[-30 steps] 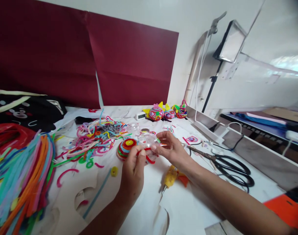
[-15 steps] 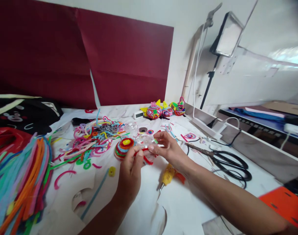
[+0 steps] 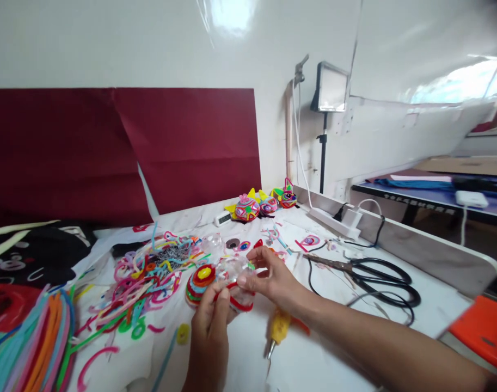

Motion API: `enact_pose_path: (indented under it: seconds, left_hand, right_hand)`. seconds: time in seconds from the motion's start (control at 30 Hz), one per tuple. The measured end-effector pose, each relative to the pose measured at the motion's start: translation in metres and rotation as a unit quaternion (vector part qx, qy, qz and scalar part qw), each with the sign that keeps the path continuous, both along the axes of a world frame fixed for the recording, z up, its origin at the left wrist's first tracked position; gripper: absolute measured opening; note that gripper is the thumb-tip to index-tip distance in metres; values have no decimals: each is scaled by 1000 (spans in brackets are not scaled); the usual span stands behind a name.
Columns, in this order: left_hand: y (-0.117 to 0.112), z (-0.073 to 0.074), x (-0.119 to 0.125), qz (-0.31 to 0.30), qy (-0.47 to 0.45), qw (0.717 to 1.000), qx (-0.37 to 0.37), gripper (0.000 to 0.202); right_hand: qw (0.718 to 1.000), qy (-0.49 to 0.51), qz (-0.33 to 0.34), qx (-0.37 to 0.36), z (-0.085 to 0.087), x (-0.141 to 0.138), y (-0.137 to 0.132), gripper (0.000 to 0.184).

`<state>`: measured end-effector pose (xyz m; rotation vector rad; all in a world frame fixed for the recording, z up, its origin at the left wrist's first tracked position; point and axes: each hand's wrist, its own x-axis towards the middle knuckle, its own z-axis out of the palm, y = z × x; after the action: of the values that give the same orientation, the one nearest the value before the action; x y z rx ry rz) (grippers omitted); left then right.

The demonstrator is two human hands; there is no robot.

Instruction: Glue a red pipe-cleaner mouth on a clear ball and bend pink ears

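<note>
Between my two hands is a clear plastic shell (image 3: 232, 268), apparently rounded, with a fuzzy red pipe cleaner (image 3: 243, 306) curving along its near edge. My left hand (image 3: 209, 326) pinches the near left side between thumb and fingers. At the right, my right hand (image 3: 268, 280) grips the shell with its thumb on the near face and fingers curled behind. My fingers cover part of the edge. Just left of the shell sits a dome of coiled pipe cleaner (image 3: 202, 283) in red, blue and green with a yellow centre. A yellow glue gun (image 3: 280, 326) lies below my right wrist.
Loose pipe-cleaner pieces (image 3: 150, 283) are heaped at the left, beside a bundle of long ones (image 3: 40, 343). Black-handled scissors (image 3: 382, 280) lie at the right near a cable. Several colourful fish-like figures (image 3: 247, 208) and a small white timer (image 3: 222, 219) stand behind. A power strip (image 3: 333, 222) runs along the ledge.
The view has levelled and tipped upward, so the table sits lower in the picture. Both hands keep their hold on the shell, and more of the red edge shows.
</note>
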<state>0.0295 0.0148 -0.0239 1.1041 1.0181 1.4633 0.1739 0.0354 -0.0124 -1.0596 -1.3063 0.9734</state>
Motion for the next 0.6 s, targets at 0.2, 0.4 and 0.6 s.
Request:
enact_pose_path:
  seconds: [0.2,0.4,0.6]
  left_hand:
    - [5,-1,5,6,-50,998,-21,50]
    - [4,4,8,19,-59,997,-45,49]
    - [7,-2,1,20,-63,996,-57,54]
  right_hand:
    - [1000,11,-3,-11,5,-3,-4,51]
    - [999,29,6,-34,7,-3,-8,54]
    - [999,5,-10,-38,1,-4,-4,55]
